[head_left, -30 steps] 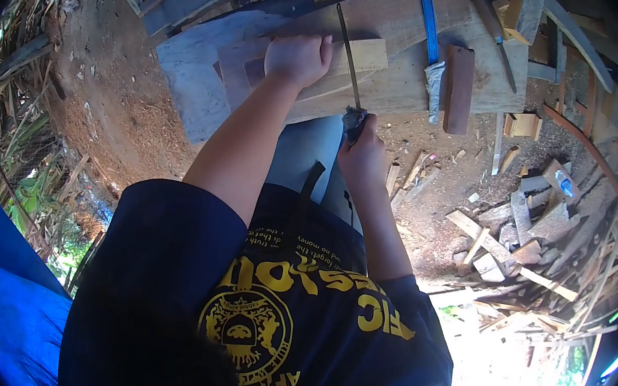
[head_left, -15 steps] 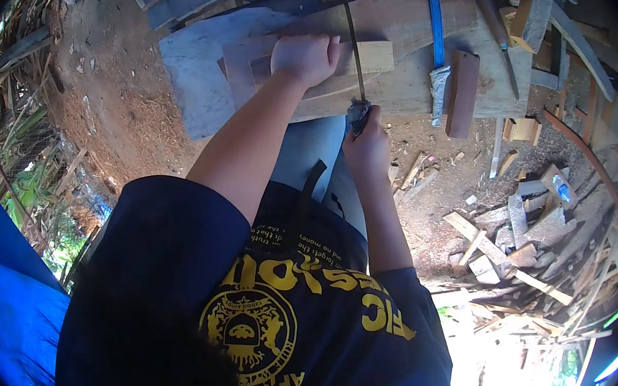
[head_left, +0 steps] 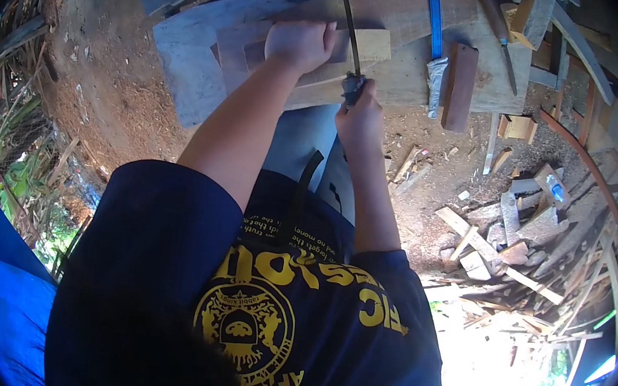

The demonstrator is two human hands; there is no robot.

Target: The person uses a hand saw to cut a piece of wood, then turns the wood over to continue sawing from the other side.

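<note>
My left hand (head_left: 299, 46) is closed and presses down on a flat wooden piece (head_left: 252, 51) lying on the workbench board. Its fingers curl over the edge, so the grip is partly hidden. In my right hand (head_left: 362, 116) is the wrapped dark handle of a handsaw (head_left: 350, 25). The saw's long narrow blade points away from me and is seen nearly edge-on. It crosses the wood just right of my left fist, with a pale end of the piece (head_left: 373, 45) showing beyond the blade.
A blue tool with a wrapped handle (head_left: 435, 86), a brown wood block (head_left: 460, 88) and a thin pointed tool (head_left: 509, 63) lie on the board (head_left: 499, 100) at right. Wood offcuts (head_left: 481, 241) litter the ground at right. Curved wood pieces (head_left: 580, 52) stand behind them.
My right hand has pushed forward, away from my body, carrying the saw along the wood. My left hand stays on the wood; the whole view has shifted slightly.
</note>
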